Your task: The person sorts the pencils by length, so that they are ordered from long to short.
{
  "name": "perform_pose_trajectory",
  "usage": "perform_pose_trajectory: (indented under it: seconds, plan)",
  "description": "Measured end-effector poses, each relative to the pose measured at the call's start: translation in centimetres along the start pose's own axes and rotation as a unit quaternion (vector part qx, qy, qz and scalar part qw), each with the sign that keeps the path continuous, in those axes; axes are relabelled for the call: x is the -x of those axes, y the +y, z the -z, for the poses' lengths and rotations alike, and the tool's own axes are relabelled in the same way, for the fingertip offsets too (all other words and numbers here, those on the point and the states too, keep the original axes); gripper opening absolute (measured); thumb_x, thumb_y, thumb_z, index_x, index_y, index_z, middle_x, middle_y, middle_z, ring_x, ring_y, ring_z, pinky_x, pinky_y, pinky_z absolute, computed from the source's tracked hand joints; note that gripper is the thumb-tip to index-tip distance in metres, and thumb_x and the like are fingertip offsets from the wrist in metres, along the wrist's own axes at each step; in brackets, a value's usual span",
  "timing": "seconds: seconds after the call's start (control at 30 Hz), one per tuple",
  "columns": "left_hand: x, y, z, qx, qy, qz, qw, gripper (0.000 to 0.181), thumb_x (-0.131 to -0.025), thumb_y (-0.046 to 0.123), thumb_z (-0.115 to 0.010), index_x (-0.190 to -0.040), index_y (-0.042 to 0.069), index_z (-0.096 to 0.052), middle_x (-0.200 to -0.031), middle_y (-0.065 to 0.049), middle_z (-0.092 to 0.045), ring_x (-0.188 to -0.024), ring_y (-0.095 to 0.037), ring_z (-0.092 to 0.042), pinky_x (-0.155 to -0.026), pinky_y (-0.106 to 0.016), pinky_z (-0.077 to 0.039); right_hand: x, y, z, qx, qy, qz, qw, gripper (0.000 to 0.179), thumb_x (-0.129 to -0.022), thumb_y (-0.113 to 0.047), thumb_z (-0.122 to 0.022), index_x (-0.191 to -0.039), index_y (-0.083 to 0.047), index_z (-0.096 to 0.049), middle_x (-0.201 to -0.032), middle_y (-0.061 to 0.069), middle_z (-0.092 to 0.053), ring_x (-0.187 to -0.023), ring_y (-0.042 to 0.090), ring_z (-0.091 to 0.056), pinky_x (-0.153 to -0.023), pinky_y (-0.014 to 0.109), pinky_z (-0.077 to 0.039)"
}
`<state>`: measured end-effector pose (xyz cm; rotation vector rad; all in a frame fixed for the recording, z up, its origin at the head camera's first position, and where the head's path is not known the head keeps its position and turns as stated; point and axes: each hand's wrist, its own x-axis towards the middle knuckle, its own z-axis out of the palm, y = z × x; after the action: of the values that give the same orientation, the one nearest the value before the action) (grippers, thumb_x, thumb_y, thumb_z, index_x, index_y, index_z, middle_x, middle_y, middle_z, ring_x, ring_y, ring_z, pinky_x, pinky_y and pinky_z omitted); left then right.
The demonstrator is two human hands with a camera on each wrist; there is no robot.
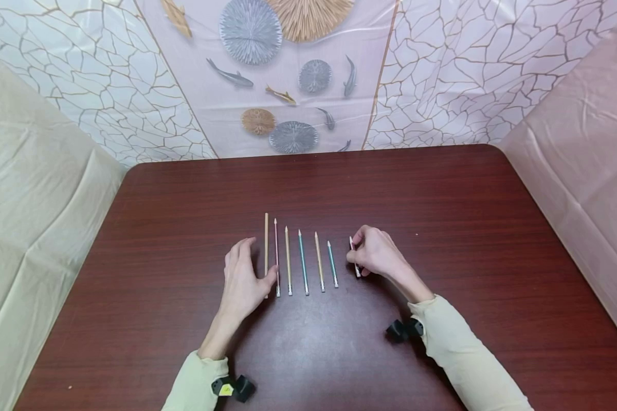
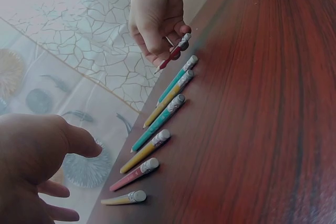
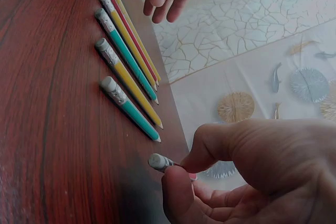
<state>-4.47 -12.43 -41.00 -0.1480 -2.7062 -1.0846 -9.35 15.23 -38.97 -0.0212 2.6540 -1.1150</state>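
Note:
My right hand (image 1: 383, 254) pinches a short red pencil (image 2: 171, 59) between thumb and fingers, at the right end of a row of pencils. Its white eraser end (image 3: 157, 161) pokes out of the grip in the right wrist view. My left hand (image 1: 241, 282) hovers with loosely spread fingers by the row's left end, holding nothing; its thumb overlaps the longest yellow pencil (image 1: 266, 240) in the head view. Beside that lie a long red pencil (image 1: 276, 251), a yellow pencil (image 1: 288, 260), a teal pencil (image 1: 303, 262), another yellow pencil (image 1: 319, 262) and a shorter teal pencil (image 1: 332, 264).
The pencils lie roughly parallel on a dark red-brown wooden table (image 1: 442, 217), erasers toward me. A patterned cloth (image 1: 298, 97) hangs behind the far edge, with pale cloth (image 1: 571, 171) at both sides. Each wrist wears a black camera (image 1: 405, 330).

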Motion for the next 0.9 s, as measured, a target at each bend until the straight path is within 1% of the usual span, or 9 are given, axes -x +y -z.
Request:
perform_pose_trajectory:
  seconds: [0.3,0.57,0.9]
  plan:
    - [0.0,-0.1,0.1,0.000,-0.001,0.005,1.0000,0.067,-0.078,0.015,-0.079,-0.134,-0.008,-0.048,-0.133,-0.027,-0.049,-0.123,-0.045,-0.042,-0.100,-0.060,-0.033,0.0,-0.1,-0.5,0.003,-0.005,-0.005,1.0000,0.024,-0.074,-0.008,-0.069,-0.095,-0.002,-0.058,-0.064,0.006,-0.063,-0.045,0.019,-0.063,-0.045,0.030,-0.050]
    - [0.1,0.1,0.2,0.001,-0.004,0.008,1.0000,0.068,-0.078,0.015,-0.079,-0.134,-0.008,-0.048,-0.132,-0.027,-0.049,-0.123,-0.046,-0.042,-0.101,-0.060,-0.032,0.0,-0.1,-0.9,0.010,0.002,0.003,0.9999,0.024,-0.073,-0.009,-0.070,-0.093,-0.002,-0.059,-0.063,0.004,-0.063,-0.043,0.016,-0.060,-0.045,0.030,-0.049]
    - [0.1,0.0,0.2,0.002,-0.003,0.006,1.0000,0.068,-0.078,0.015,-0.079,-0.133,-0.008,-0.048,-0.131,-0.028,-0.050,-0.122,-0.047,-0.043,-0.100,-0.061,-0.032,-0.1,-0.3,-1.5,0.043,0.021,0.013,0.9987,0.023,-0.071,-0.010,-0.071,-0.090,-0.004,-0.059,-0.061,0.002,-0.062,-0.040,0.012,-0.058,-0.048,0.029,-0.048]
